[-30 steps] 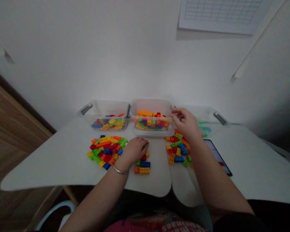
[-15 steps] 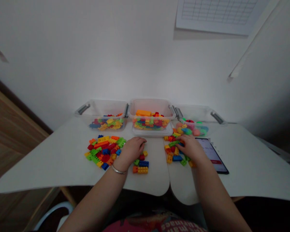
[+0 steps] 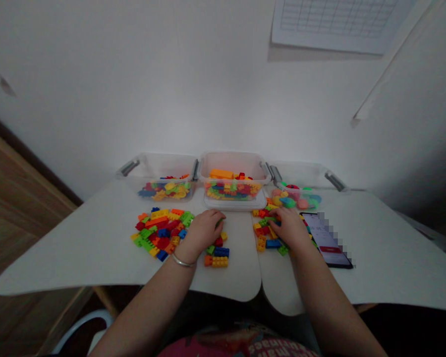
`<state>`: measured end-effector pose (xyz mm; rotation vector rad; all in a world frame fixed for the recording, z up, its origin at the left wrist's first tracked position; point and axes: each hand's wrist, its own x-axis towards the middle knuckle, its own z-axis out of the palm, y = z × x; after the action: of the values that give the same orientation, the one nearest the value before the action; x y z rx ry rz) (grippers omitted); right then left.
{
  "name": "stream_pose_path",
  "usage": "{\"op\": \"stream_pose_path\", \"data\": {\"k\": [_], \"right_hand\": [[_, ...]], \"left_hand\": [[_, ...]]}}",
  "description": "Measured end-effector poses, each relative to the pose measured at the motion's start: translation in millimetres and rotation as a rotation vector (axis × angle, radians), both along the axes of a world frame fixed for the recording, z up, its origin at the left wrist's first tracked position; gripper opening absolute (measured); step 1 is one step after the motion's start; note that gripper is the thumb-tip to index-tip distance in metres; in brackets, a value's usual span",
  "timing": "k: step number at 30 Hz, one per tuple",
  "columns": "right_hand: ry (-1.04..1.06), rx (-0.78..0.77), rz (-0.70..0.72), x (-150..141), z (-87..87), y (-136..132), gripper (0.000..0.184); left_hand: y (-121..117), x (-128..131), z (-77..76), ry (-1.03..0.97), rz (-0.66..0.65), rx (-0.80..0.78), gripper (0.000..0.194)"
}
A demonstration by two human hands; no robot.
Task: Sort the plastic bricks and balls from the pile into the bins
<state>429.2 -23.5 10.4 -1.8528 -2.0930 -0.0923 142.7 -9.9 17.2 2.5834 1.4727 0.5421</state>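
Note:
My left hand (image 3: 202, 229) rests curled on a small cluster of bricks (image 3: 217, 253) at the table's middle, fingers closed over a green brick. A wider pile of coloured bricks (image 3: 161, 229) lies just left of that hand. On the right, another brick pile (image 3: 264, 230) sits under my right hand (image 3: 290, 227), whose fingers are bent down onto it; what they pinch is hidden. Behind stand three clear bins: the left bin (image 3: 159, 171), the middle bin (image 3: 233, 166) and the right bin (image 3: 312, 173), each holding coloured pieces.
A phone (image 3: 329, 243) lies face up right of my right hand. The white table (image 3: 78, 248) has a seam between two rounded halves near the front middle. A wooden panel stands at the left; a wall chart (image 3: 338, 22) hangs above.
My right hand came down from the rim of the middle bin onto the right brick pile and has edged slightly left. My left hand has stayed on the middle cluster.

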Motion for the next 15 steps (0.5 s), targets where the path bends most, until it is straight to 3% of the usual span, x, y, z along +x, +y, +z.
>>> {"op": "stream_pose_path", "data": {"k": [8,15], "right_hand": [[0.032,-0.007,-0.028,4.0,-1.8,0.6,0.016],[0.059,0.001,0.031,4.1,-0.4,-0.3,0.013]], "left_hand": [[-0.7,-0.2,0.3,0.013,0.008,-0.002,0.026],[0.8,-0.9,-1.3,0.009,0.005,-0.001,0.027]]}}
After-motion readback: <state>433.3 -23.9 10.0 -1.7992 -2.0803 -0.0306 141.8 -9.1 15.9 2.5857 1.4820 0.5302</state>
